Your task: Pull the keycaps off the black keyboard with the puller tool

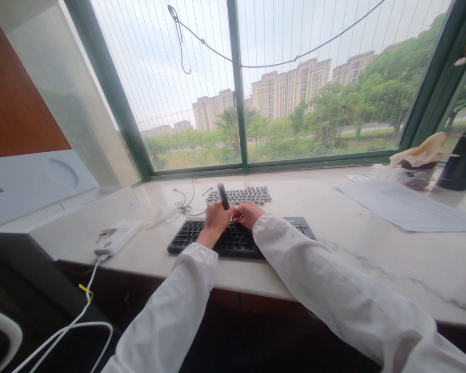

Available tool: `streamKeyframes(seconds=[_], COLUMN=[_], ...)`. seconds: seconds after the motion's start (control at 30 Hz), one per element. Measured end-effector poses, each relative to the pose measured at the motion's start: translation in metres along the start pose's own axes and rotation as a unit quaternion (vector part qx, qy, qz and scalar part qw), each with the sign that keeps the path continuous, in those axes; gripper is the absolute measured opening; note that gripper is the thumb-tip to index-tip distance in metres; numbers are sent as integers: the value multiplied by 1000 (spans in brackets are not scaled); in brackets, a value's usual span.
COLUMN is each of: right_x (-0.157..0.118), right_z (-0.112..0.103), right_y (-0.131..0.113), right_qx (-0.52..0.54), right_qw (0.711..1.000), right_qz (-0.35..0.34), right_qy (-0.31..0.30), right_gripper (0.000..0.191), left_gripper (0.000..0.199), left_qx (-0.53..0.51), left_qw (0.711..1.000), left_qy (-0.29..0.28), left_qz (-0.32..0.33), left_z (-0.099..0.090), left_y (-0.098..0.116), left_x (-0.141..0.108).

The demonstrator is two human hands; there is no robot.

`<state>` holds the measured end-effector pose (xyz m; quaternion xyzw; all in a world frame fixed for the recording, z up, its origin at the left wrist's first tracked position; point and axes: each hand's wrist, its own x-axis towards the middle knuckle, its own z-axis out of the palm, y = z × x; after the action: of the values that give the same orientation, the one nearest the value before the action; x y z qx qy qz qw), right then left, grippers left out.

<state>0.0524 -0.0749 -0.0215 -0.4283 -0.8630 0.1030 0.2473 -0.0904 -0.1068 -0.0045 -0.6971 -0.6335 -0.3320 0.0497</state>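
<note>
My left hand (217, 220) is closed around a short dark stick-shaped tool (223, 197), which points up; its exact kind I cannot make out. Beneath both hands lies a black keyboard (186, 235), with dark square sockets showing where keycaps would sit. My right hand (248, 213) is beside the left, over the keyboard's middle, its fingers curled together in a pinch. Whatever lies between those fingertips is hidden. Behind the keyboard, rows of loose dark keycaps (252, 195) are laid out on the white tabletop (310, 199).
A thin black cable (185, 208) and clear plastic pieces (161, 215) lie left of the keycaps. Farther left are a white power bank (118, 237) with a white cable and an open white box (81, 223). Paper sheets (407, 207) and a dark bottle (460, 160) are at right.
</note>
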Motion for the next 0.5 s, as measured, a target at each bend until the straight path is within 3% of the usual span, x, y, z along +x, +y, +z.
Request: streamKeyframes(seconds=[0.5], right_x=[-4], right_z=[-4], right_y=[-5], right_qx=[12], right_qw=[1000], right_qz=[-3], right_qy=[0], right_gripper=[12], left_gripper=[22], left_qx=[-10], left_qw=[1000], left_qy=[-14], left_qz=[13], left_z=[-4], left_y=[-6], left_x=[-3])
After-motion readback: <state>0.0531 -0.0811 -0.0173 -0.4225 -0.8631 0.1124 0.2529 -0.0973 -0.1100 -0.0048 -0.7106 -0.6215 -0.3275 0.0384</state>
